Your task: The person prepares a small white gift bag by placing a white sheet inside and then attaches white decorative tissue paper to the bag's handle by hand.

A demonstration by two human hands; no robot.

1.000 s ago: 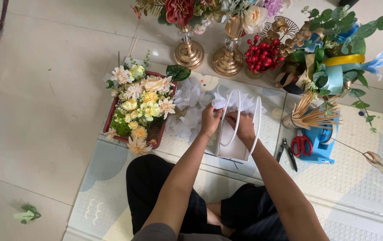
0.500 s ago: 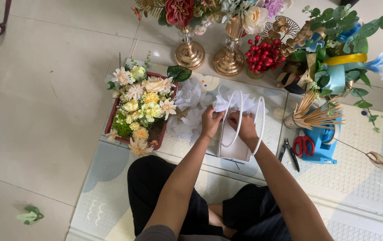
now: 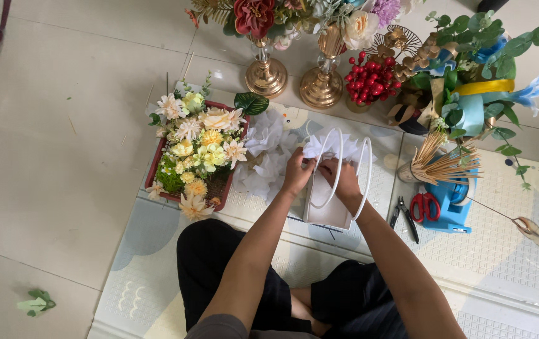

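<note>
1. Centre of frame: a white gift bag [image 3: 327, 210] with looped handles stands on the floor mat [image 3: 502, 251].
2. The left hand [image 3: 297, 174] grips the bag's left edge, fingers closed.
3. The right hand [image 3: 340, 177] is closed on white tissue paper [image 3: 327, 145] at the bag's mouth.
4. Left of centre: a red basket [image 3: 219, 185] of cream and yellow flowers.
5. Right: red scissors [image 3: 424, 206] and pliers [image 3: 404, 216] beside a blue holder [image 3: 451, 213].
6. Top: two gold vases [image 3: 266, 75] and red berries [image 3: 370, 80].

Head view: I look steeply down from above the seated person.
Nearness: both hands, left hand [image 3: 296, 172] included, sit mid-frame, arm's length away.
Shared: single view.
</note>
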